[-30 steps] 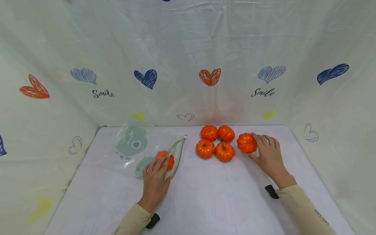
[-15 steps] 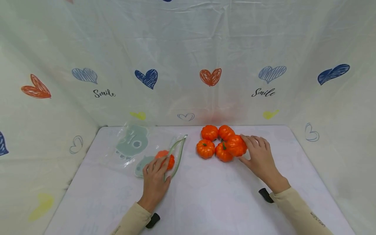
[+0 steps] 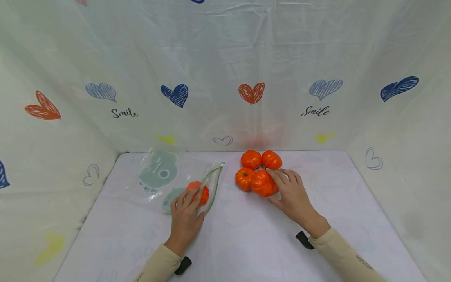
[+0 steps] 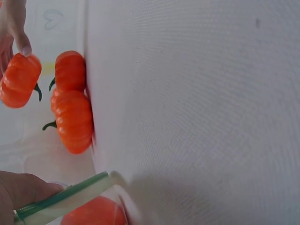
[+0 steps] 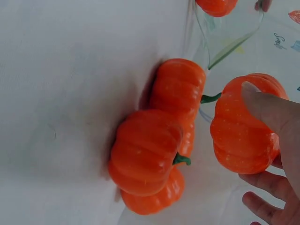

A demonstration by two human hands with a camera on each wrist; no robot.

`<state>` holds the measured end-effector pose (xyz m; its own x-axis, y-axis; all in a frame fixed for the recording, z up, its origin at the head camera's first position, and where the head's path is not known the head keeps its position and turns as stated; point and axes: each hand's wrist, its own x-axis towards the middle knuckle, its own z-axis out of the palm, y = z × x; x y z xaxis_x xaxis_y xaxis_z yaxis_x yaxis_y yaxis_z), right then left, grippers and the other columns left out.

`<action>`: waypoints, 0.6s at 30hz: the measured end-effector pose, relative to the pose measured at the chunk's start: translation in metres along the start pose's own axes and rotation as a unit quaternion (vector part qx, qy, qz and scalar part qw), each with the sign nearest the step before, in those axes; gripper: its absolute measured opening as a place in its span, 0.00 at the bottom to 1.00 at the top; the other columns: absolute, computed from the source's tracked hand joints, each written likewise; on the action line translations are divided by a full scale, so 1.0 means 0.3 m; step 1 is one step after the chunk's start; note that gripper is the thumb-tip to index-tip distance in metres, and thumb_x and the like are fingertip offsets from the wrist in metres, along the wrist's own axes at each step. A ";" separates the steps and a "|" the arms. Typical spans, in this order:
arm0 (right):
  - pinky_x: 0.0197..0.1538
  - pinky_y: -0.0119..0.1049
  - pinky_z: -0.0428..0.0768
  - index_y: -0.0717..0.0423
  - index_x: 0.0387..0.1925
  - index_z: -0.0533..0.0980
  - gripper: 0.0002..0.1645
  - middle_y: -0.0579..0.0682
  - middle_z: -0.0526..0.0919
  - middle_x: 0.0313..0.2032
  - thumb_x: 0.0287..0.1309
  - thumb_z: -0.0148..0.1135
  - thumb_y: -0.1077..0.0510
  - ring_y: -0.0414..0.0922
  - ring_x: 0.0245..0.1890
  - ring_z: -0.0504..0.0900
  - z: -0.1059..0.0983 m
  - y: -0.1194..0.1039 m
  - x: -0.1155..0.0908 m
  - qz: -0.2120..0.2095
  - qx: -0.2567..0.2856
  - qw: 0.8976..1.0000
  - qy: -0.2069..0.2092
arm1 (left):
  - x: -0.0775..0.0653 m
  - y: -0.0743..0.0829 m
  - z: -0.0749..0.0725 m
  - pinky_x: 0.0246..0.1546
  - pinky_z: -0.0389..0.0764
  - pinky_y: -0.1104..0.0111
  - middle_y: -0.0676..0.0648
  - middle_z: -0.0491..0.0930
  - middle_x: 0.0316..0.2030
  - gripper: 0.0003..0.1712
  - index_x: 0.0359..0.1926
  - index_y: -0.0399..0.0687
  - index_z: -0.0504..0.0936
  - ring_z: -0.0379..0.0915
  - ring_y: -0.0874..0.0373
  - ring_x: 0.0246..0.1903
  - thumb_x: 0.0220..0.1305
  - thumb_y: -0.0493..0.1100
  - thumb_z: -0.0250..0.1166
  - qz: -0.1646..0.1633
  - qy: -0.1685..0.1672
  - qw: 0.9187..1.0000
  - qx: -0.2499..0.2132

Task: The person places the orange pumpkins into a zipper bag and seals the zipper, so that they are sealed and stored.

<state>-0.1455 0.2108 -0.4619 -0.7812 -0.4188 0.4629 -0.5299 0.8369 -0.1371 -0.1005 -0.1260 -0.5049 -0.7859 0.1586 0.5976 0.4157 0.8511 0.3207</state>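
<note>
My right hand point(image 3: 292, 196) grips a small orange pumpkin point(image 3: 263, 183), thumb on one side and fingers on the other. In the right wrist view the held pumpkin point(image 5: 246, 126) hangs above a cluster of similar pumpkins point(image 5: 145, 152) with green stems. From overhead it covers the cluster's front right one; three others, including a front left pumpkin point(image 3: 244, 179), show around it. My left hand point(image 3: 186, 219) holds the mouth of a clear plastic bag point(image 3: 156, 172) with a green zip edge point(image 4: 65, 199), thumb at that edge. An orange pumpkin point(image 3: 203, 196) lies inside the bag's mouth.
The bag lies flat on a white-covered table point(image 3: 232, 243), its printed pale green cartoon figure facing up. A white curtain point(image 3: 218, 58) with hearts and "Smile" prints stands behind the table and along both sides.
My right hand has carried the pumpkin leftward, from right of the cluster to over its front right pumpkin. The left hand and the bag have stayed in place.
</note>
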 end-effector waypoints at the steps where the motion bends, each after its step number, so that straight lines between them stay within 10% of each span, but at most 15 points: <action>1: 0.66 0.63 0.69 0.60 0.70 0.72 0.57 0.61 0.82 0.59 0.38 0.91 0.52 0.62 0.61 0.74 0.004 -0.007 0.001 -0.001 0.003 1.000 -0.002 | 0.000 0.000 0.000 0.54 0.66 0.44 0.42 0.81 0.57 0.49 0.62 0.35 0.83 0.71 0.39 0.58 0.31 0.25 0.87 -0.001 -0.001 1.000 0.001; 18: 0.69 0.59 0.69 0.57 0.69 0.74 0.53 0.54 0.82 0.59 0.41 0.90 0.50 0.58 0.60 0.75 0.092 -0.135 0.034 -0.030 0.055 0.998 -0.026 | 0.005 0.002 -0.002 0.53 0.67 0.43 0.42 0.81 0.57 0.49 0.62 0.36 0.83 0.72 0.39 0.57 0.30 0.24 0.87 0.003 0.001 1.000 0.001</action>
<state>-0.1412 0.1629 -0.4758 -0.7608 -0.4874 0.4285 -0.6077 0.7667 -0.2068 -0.1013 -0.1254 -0.5034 -0.7823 0.1617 0.6015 0.4191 0.8511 0.3162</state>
